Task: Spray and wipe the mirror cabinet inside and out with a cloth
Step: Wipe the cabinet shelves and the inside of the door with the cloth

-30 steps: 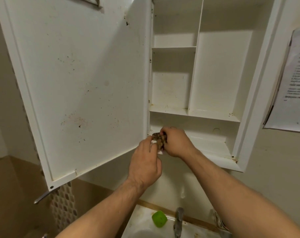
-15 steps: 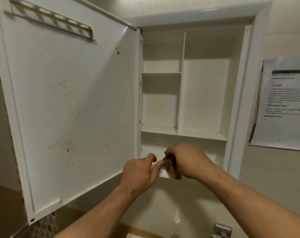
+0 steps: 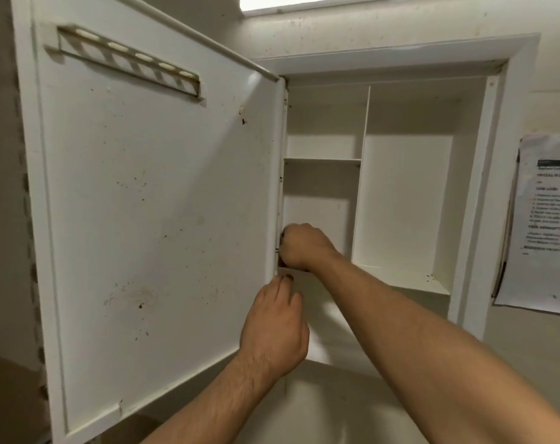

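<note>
Right hand (image 3: pixel 304 246) fisted on cloth (image 3: pixel 282 262), pressed into cabinet (image 3: pixel 410 200) hinge corner, probably scrubbing grime. Left hand (image 3: pixel 277 328) loosely curled, empty, by door (image 3: pixel 156 203) edge, likely steadying.

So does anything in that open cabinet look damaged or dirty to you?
Yes. The inside of the open door is speckled with brown spots, with a smudged rusty patch low down and a dark chip near its upper hinge side. More brown specks sit on the shelf at the right. Nothing looks broken or askew.
</note>
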`<move>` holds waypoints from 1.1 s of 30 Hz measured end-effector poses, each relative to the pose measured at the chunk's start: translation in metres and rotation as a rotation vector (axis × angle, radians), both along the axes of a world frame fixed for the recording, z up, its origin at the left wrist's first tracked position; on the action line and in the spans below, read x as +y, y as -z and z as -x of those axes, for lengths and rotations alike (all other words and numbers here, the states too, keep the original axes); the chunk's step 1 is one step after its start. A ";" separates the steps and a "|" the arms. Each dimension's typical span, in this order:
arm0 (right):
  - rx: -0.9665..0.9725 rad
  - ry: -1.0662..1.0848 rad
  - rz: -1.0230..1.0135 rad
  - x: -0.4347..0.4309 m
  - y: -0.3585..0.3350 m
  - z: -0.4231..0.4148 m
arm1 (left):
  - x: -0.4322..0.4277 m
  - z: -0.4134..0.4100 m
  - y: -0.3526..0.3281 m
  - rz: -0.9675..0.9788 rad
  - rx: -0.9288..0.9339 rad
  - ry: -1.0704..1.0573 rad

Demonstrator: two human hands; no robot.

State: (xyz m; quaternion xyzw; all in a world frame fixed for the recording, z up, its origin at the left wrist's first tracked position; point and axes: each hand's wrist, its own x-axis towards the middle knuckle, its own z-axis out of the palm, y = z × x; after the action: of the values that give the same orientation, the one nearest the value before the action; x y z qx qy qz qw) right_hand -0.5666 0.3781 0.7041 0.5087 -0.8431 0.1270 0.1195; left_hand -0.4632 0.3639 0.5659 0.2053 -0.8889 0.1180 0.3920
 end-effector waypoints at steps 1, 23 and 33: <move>-0.139 -0.072 0.108 -0.002 -0.002 0.000 | -0.003 -0.001 0.000 0.027 -0.005 -0.018; 0.466 0.110 -0.795 0.062 -0.032 -0.011 | 0.005 -0.008 -0.046 0.056 -0.048 -0.117; 0.575 -0.032 0.179 0.059 -0.060 0.017 | -0.009 0.009 -0.100 0.146 -0.156 -0.209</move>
State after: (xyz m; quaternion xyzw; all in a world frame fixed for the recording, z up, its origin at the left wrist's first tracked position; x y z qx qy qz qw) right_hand -0.5833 0.4367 0.7639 0.5247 -0.7519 0.0534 0.3957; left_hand -0.4722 0.3553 0.6656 0.2579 -0.8796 0.2383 0.3210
